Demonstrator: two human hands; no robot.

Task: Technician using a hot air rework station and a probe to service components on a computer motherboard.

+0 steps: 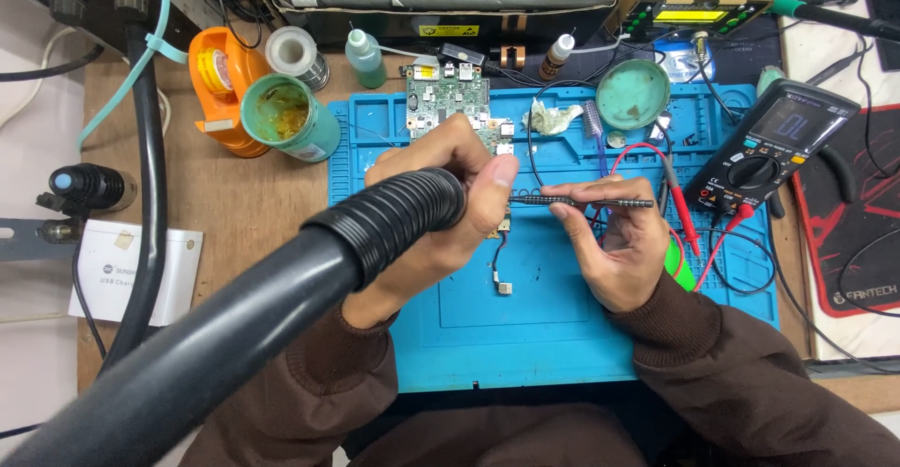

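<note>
Head view: the left hand (441,214) is closed around the ribbed end of a thick black hose (281,289), which runs from the lower left corner up and to the right, its mouth hidden under the fingers and aimed toward the middle of the blue mat (544,336).

The right hand (614,242) is curled, thumb and fingertips pinching a thin dark tool (591,203) that lies nearly level, its long axis running left to right. The tool's left end comes right up to the left thumb; whether they touch cannot be told.

The green circuit board (448,92) lies on the mat just beyond both hands, its near part covered by the left hand, so the left hand is the nearer of the two. A small wire with a plug (502,275) hangs from under the left hand onto the mat.

To the right sits a black meter (773,148) with red leads; at the left on the bench (244,214) stand a green tub (291,115) and an orange tape holder (220,78).
</note>
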